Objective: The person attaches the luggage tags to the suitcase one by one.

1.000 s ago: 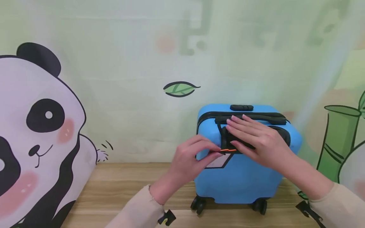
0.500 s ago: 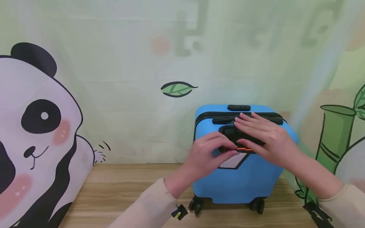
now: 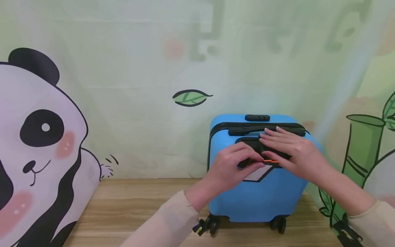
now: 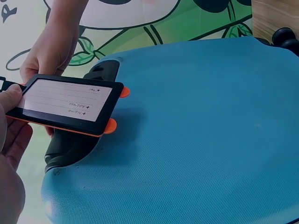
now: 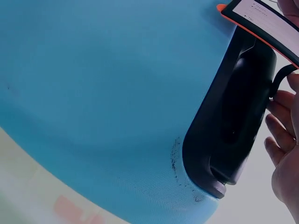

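A small blue suitcase [image 3: 247, 202] stands upright on its wheels. My left hand [image 3: 229, 166] pinches a black luggage tag [image 4: 60, 100] between thumb and fingers, near its strap end. The tag has orange edging and a white card with printed lines, and it lies over the suitcase's black carry handle [image 5: 233, 107]. My right hand [image 3: 297, 152] lies over the handle's right part, its fingers extended. In the right wrist view, the tag's black strap [image 5: 282, 77] curves from the tag down beside the handle, right at my right fingertips.
The suitcase rests on a wood-grain surface [image 3: 139, 206]. Close behind it hangs a printed backdrop [image 3: 123, 61] with a panda at left and bamboo at right. A black combination lock [image 3: 257, 118] sits on the suitcase top.
My left hand has moved right with the luggage tag along the handle. My right hand has slid slightly right too. The black strap seen upright before the handle earlier no longer shows there.
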The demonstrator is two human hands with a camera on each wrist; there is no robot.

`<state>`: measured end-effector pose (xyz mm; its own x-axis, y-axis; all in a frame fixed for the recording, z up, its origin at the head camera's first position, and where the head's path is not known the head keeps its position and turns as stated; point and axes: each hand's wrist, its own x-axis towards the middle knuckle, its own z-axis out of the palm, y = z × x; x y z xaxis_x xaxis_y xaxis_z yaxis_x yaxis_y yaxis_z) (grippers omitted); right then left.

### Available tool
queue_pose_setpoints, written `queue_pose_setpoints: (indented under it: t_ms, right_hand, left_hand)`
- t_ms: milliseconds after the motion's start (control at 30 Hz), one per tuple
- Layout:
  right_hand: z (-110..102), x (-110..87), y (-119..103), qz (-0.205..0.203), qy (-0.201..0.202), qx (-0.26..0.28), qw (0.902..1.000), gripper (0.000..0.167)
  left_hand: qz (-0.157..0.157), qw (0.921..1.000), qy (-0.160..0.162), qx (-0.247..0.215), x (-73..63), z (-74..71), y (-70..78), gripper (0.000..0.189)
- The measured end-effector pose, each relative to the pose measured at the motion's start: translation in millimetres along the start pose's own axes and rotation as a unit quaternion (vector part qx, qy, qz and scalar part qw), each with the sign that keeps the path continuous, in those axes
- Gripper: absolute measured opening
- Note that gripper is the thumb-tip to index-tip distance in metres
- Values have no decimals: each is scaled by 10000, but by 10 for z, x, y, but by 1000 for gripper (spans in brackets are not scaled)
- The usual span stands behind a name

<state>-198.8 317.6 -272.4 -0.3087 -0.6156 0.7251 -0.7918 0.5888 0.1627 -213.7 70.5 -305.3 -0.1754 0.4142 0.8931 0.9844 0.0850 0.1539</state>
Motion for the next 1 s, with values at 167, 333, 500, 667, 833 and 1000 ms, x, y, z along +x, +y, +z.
queue_pose_setpoints:
  t_ms: [167, 333, 500, 667, 833, 1000]
  right_hand:
    - [34, -8, 42, 91, -38, 53, 9999, 56]
    - [31, -1, 76, 245, -128, -44, 9996, 63]
    - [19, 1, 113, 292, -144, -52, 9995, 66]
    - [23, 22, 150, 219, -63, -64, 9997, 64]
    - [43, 49, 181, 74, -12, -99, 9999, 63]
    - [42, 80, 203, 156, 22, -149, 9998, 66]
  left_hand:
    - [-100, 9998, 55, 158, 18, 5, -34, 17]
    - [-184, 9992, 66, 351, 55, 20, -63, 16]
    - [-262, 9983, 87, 509, 85, 38, -89, 16]
    - [-380, 9978, 95, 532, 104, 49, -124, 16]
    - [-407, 9970, 110, 645, 118, 47, -152, 16]
    - [-461, 9957, 107, 798, 148, 43, -155, 15]
